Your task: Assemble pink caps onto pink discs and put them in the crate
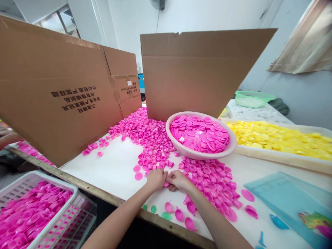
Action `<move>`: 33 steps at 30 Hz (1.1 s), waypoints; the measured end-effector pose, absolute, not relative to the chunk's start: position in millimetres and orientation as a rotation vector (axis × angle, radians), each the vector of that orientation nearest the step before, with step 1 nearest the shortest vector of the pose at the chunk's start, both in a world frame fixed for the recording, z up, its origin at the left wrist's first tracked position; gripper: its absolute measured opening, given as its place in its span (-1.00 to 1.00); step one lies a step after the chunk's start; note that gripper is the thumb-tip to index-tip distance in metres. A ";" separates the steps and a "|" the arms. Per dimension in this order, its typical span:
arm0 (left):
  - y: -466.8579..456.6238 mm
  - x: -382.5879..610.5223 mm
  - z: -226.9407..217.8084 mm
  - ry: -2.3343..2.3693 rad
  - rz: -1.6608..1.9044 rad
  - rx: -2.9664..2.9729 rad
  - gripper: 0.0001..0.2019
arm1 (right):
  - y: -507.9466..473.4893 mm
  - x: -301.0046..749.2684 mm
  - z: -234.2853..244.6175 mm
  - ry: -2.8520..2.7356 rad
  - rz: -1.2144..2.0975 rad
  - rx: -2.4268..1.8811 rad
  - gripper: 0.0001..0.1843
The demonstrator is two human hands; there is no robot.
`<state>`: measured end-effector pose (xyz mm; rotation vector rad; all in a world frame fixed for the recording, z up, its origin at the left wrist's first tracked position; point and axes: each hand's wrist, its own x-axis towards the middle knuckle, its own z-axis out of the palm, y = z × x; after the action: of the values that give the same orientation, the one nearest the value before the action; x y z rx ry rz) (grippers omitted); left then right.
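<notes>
My left hand (156,179) and my right hand (178,180) meet fingertip to fingertip just above the white table top. Both are closed in a pinch around a small pink plastic piece (166,184), mostly covered by the fingers, so its exact shape is hidden. Beyond my hands spreads a large heap of small pink toy cups (153,152). More pink toy cups (212,181) lie in a pile right of my right hand. Flat pink discs (138,176) rest left of my left hand. Between my forearms, a few pink cups with handles (179,214) lie loose.
A pale oval basin (174,147) of pink discs stands ahead, beside a tray (280,160) of yellow discs. Cardboard boxes (77,62) wall the left and back (197,69). Lower left is a white basket (75,202) of pink pieces. A blue plastic bag (285,197) lies right.
</notes>
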<state>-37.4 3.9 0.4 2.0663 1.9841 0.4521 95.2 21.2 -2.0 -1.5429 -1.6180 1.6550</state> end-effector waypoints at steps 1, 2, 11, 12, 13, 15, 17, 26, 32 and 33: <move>5.4 -34.8 0.0 1.974 0.436 2.118 -0.61 | 22.0 97.6 -2.3 -1.618 1.709 -1.501 -0.87; 6.2 -33.2 -0.6 1.946 0.421 2.171 -0.62 | 22.8 99.8 -2.1 -1.621 1.759 -1.463 -0.87; 2.0 -35.0 -9.4 1.814 0.532 2.356 -0.66 | 28.4 98.6 -0.1 -1.741 1.848 -1.564 -0.79; 2.5 -34.9 -9.8 1.810 0.537 2.357 -0.66 | 28.3 98.2 -0.5 -1.732 1.836 -1.563 -0.79; 3.2 -34.8 -9.8 1.807 0.540 2.356 -0.66 | 28.0 98.1 -0.7 -1.723 1.827 -1.560 -0.79; 4.3 -34.3 -8.8 1.799 0.549 2.351 -0.66 | 27.1 99.0 -0.3 -1.707 1.822 -1.552 -0.81; 4.5 -32.7 -6.5 1.793 0.557 2.337 -0.67 | 25.7 100.0 0.9 -1.716 1.817 -1.534 -0.81; -47.0 -94.3 30.4 1.914 0.853 2.011 -0.71 | 2.9 85.2 8.4 -1.879 1.706 -1.110 -0.77; -152.4 -256.9 68.0 3.362 0.886 1.203 -0.62 | -2.1 80.1 11.5 -2.125 1.035 -1.112 -0.84; -164.5 -273.0 69.0 3.527 0.813 1.046 -0.58 | -1.4 77.0 10.8 -2.159 0.965 -1.119 -0.82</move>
<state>-273.0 -164.5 69.0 1.0456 3.5268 0.8134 77.0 -1.4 10.8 -1.1192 -2.1589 0.9654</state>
